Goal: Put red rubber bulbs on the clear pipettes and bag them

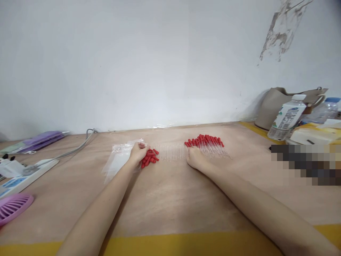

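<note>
My left hand [137,153] is at the left edge of a loose pile of red rubber dropper bulbs [149,158], its fingers bent together; whatever they pinch is hidden. Beside and under that wrist lie clear plastic zip bags [117,158]. Thin clear dropper tubes [170,153] lie side by side in a row between my two hands. At the right end of this row, my right hand [195,156] is closed, with its fingertips close to the last tubes; what it holds is too small to tell. Just beyond it lie several droppers with red bulbs fitted [209,142], fanned out.
On the left are a power strip [32,177] with a grey cable, a pink fan [16,208] and a purple pouch [45,139]. At the right stand a plastic bottle [287,117], a beige bag [274,106] and a tissue pack [314,135]. A wall [160,71] bounds the back.
</note>
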The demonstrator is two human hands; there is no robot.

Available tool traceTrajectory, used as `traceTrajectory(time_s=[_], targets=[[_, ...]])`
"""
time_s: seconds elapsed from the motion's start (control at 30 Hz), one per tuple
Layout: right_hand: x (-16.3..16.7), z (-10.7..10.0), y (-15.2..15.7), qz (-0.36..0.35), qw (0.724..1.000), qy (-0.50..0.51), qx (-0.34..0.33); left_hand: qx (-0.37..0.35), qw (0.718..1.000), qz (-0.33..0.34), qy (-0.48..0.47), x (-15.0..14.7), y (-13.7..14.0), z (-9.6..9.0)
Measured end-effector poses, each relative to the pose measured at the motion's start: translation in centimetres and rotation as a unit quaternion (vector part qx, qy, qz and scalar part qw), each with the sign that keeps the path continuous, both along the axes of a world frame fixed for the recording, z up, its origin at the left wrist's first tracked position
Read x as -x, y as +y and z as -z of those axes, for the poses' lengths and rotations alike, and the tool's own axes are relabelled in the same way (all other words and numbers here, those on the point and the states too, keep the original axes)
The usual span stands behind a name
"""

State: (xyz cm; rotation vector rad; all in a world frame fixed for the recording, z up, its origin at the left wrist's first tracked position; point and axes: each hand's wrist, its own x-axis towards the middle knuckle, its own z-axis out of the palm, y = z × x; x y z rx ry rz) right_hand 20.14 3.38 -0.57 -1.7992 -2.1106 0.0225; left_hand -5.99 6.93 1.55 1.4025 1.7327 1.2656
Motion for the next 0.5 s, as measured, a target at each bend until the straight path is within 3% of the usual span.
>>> traceTrajectory(time_s=[0.3,0.5], targets=[[0.0,0.3,0.0,0.009,1.0,-0.024,-0.003,0.036,0.987,-0.031,0.155,0.9,2.0,-0.7],[0.1,-0.4,-0.2,0.013,0.999,-0.033,0.023,-0.074,0.981,-0.07,0.168,-1.0,-0.3,-1.7]])
